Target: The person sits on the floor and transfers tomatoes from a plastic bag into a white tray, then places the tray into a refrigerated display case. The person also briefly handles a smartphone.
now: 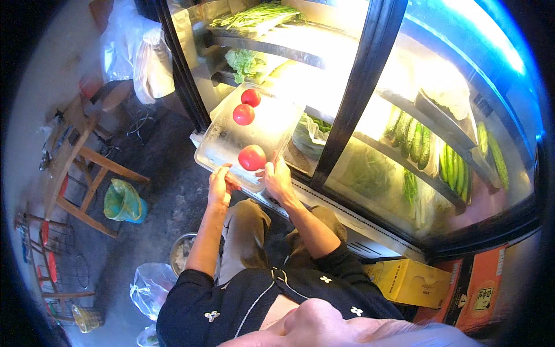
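Left hand [219, 188] and right hand [278, 180], fingers partly curled, have hold of the tray [225, 137], one on each side of its near corner; neither visibly holds anything else. The tray lies before the fridge [364, 87]; three tomatoes [252, 157] sit inside it, two toward its far end, one near the right hand; lettuce [245, 62] lies beyond the tray, cucumbers [416, 141] to its right, a bucket [124, 199] to its left. Stage, as judged: the tray is already loaded, not yet let go; whether the fridge bears any weight cannot be told.
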Demonstrator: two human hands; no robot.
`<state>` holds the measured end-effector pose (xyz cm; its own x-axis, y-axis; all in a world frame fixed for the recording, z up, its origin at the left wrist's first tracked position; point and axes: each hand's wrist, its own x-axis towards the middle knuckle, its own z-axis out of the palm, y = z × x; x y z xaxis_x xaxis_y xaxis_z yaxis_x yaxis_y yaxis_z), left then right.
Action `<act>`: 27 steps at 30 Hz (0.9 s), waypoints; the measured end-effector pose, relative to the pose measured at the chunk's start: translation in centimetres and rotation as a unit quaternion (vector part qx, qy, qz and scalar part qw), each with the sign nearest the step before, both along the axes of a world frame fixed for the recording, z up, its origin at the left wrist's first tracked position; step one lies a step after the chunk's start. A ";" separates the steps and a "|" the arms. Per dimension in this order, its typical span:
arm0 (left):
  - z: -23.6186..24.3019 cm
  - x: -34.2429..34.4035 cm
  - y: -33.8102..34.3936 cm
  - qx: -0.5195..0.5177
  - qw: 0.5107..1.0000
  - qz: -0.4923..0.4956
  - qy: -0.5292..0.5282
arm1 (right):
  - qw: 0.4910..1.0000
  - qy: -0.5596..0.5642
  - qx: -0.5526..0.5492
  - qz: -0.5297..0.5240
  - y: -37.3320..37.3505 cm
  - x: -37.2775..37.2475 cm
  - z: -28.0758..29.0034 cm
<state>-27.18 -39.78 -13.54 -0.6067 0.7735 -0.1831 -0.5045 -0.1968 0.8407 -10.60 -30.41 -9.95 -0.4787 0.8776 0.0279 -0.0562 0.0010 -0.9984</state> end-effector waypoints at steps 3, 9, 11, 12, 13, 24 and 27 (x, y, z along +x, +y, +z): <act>-0.5 1.2 0.5 0.001 1.000 0.014 -0.005 | 1.000 -0.016 0.006 -0.022 0.3 0.4 -0.5; -3.2 1.6 0.5 0.009 0.999 0.026 -0.042 | 0.997 -0.071 0.003 0.012 1.5 0.3 -2.1; -3.6 1.5 0.6 0.007 0.998 0.018 -0.053 | 0.998 -0.046 -0.044 0.011 2.1 -0.3 -3.0; -3.3 1.6 0.9 -0.005 0.998 0.015 -0.062 | 0.997 -0.038 -0.065 0.009 2.8 -0.6 -4.0; -3.2 1.6 1.0 -0.017 0.997 0.014 -0.070 | 0.996 -0.029 -0.087 0.010 3.3 -1.0 -4.6; -10.2 -2.6 2.9 -0.121 0.990 0.032 -0.059 | 0.921 -0.311 0.213 -0.104 4.4 -4.4 -5.6; -10.9 -2.6 4.1 -0.107 0.992 0.014 -0.060 | 0.848 -0.337 0.391 -0.124 4.9 -5.7 -4.3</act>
<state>-29.82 -35.63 -24.40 -0.5911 0.6922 -0.4142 -0.6007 -0.0351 0.7987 -16.31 -25.56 -14.21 -0.4213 0.7927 0.4405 0.6246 0.6058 -0.4928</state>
